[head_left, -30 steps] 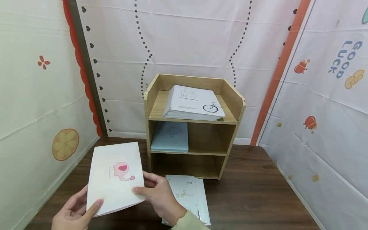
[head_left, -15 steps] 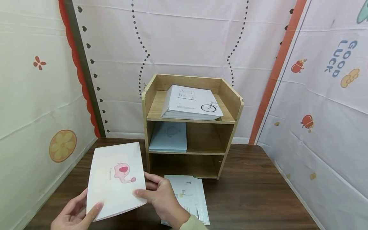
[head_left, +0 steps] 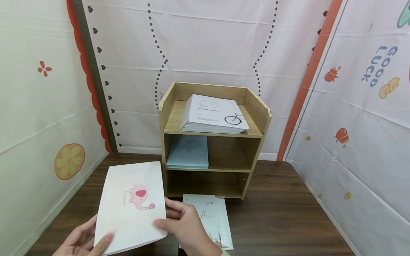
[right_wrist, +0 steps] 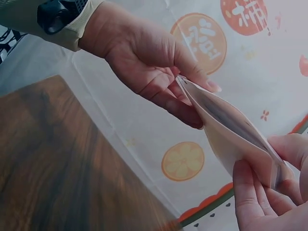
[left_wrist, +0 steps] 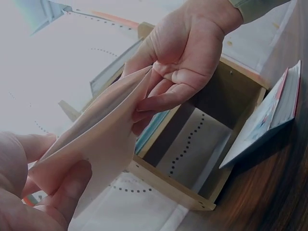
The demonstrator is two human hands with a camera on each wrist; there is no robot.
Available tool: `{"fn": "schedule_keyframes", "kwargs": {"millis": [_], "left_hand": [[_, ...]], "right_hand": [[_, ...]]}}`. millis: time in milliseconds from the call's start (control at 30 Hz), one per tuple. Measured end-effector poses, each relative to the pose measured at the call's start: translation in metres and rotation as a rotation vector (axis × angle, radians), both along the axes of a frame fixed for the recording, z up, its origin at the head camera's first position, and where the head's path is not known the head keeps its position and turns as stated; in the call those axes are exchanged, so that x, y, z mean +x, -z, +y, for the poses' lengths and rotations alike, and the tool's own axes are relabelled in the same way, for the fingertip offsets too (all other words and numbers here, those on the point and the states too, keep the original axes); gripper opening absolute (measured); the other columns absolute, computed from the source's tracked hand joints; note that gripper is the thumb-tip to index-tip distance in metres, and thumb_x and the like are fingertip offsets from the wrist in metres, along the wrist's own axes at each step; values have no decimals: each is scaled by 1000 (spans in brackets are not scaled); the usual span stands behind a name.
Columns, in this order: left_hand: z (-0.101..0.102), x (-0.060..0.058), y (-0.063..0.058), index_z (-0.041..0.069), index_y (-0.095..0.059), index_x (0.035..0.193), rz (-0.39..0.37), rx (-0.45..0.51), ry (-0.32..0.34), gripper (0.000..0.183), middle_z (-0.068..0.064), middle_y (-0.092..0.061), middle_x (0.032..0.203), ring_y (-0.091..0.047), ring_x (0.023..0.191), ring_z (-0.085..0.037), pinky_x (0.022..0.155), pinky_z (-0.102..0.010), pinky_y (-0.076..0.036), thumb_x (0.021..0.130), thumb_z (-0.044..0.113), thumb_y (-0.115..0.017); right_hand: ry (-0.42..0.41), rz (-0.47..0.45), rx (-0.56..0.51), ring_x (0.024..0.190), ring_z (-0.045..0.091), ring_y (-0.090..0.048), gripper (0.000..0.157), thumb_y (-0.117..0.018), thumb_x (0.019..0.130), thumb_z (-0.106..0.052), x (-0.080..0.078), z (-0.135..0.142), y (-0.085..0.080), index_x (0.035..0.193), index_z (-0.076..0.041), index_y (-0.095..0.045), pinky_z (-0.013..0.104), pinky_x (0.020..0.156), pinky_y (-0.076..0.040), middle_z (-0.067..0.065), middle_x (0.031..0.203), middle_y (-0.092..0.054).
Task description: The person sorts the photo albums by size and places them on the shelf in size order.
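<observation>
Both hands hold a thin white notebook [head_left: 128,213] with a pink elephant on its cover, raised over the left of the table and tilted toward the head camera. My left hand [head_left: 81,240] pinches its lower left corner, thumb on the cover and fingers behind. At the lower right edge, my right hand [head_left: 189,229] pinches it the same way. Both wrist views show the notebook's covers [left_wrist: 113,125] bowed apart along one edge, with a gap between them. Partly behind my right forearm, books with pale covers [head_left: 221,217] lie on the table.
A wooden shelf unit [head_left: 211,170] stands at the back middle of the dark wood table [head_left: 282,213]. White books [head_left: 214,110] are stacked on its top level, and light blue notebooks [head_left: 189,153] lie at the left of its middle level. Printed cloth [head_left: 208,42] surrounds the table.
The notebook and both hands have shifted slightly downward, with the notebook and right hand also moving a little right. The grip stays the same.
</observation>
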State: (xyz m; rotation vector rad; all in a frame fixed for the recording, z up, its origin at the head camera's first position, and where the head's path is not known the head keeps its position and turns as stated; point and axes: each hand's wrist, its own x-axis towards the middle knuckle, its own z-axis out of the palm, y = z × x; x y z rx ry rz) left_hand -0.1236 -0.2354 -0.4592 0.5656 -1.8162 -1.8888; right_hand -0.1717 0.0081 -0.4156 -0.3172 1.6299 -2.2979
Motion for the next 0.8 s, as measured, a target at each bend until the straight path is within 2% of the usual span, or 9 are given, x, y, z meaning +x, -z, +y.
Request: {"fn": "schedule_keyframes", "kwargs": {"millis": [167,333,467,567,700,800], "left_hand": [[1,5,-1,5,-59,141,36,3,21,70,18,-74,95,-75,71,-9,55,-31,-61,78,0,-88],[4,9,-2,5,-59,142,36,-6,39,70,18,-74,97,-75,72,-8,56,-32,-62,78,0,-87],[11,10,-7,3,-60,141,48,-15,15,70,20,-74,98,-75,71,-7,56,-30,-61,77,-4,-87],[19,11,-11,4,-62,139,72,25,15,67,20,-75,98,-75,71,-8,55,-29,-61,77,-8,-85],[27,13,-12,6,-66,135,118,78,49,63,14,-77,98,-76,73,-11,56,-32,-61,77,-12,-83],[33,13,-14,3,-66,134,127,82,44,62,11,-78,97,-77,74,-12,56,-33,-61,77,-13,-83]], "right_hand": [[-17,8,-19,104,23,-74,57,-79,84,6,6,5,0,138,-4,-64,36,86,-63,17,121,-74],[-2,24,-25,106,23,-74,58,-80,83,4,10,7,0,138,-4,-64,34,86,-63,18,121,-74],[5,2,3,108,23,-74,58,-83,83,-2,12,13,-3,137,-7,-65,34,87,-62,16,121,-74],[5,-9,25,109,23,-73,60,-85,83,-6,13,19,-5,139,-7,-64,34,88,-62,15,122,-74],[17,-16,42,109,24,-73,63,-85,83,-8,16,27,-7,140,-5,-61,36,88,-62,15,124,-73],[26,-19,52,108,24,-74,64,-86,82,-10,18,32,-8,141,-4,-61,35,88,-62,15,124,-74]]}}
